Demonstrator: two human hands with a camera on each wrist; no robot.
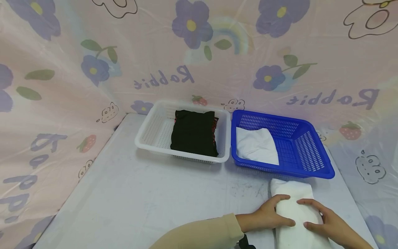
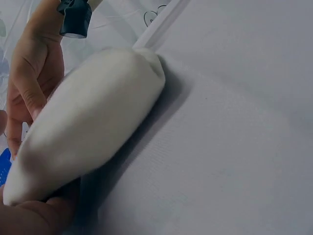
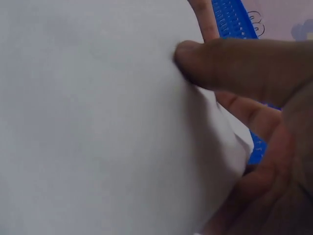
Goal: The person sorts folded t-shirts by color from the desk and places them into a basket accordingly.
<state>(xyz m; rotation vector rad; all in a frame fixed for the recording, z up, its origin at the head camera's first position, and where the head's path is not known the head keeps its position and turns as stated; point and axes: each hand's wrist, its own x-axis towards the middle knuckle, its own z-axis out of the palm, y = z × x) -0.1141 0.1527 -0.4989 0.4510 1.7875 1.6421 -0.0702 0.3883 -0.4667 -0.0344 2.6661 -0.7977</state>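
A thick, folded white cloth [image 1: 292, 188] lies lengthwise at the front right of the table. My left hand [image 1: 268, 216] grips its left side, the thumb on top and the fingers round the edge. From the opposite side my right hand [image 1: 331, 221] grips it, thumb and fingertips pressing on the upper face. Seen from the left wrist, the white cloth [image 2: 93, 112] looks rounded and bulky, with a shadow beneath its edge. In the right wrist view, the right thumb [image 3: 234, 63] lies over the white cloth [image 3: 112, 117]. The cloth's near end runs out of the head view.
Behind the hands stands a blue plastic basket [image 1: 321, 159] with a folded white cloth [image 1: 256, 145] in its left part. Left of it, a white basket [image 1: 146, 138] holds a folded black garment [image 1: 194, 133] over a red-patterned one. A printed curtain [image 1: 217, 79] hangs round the table.
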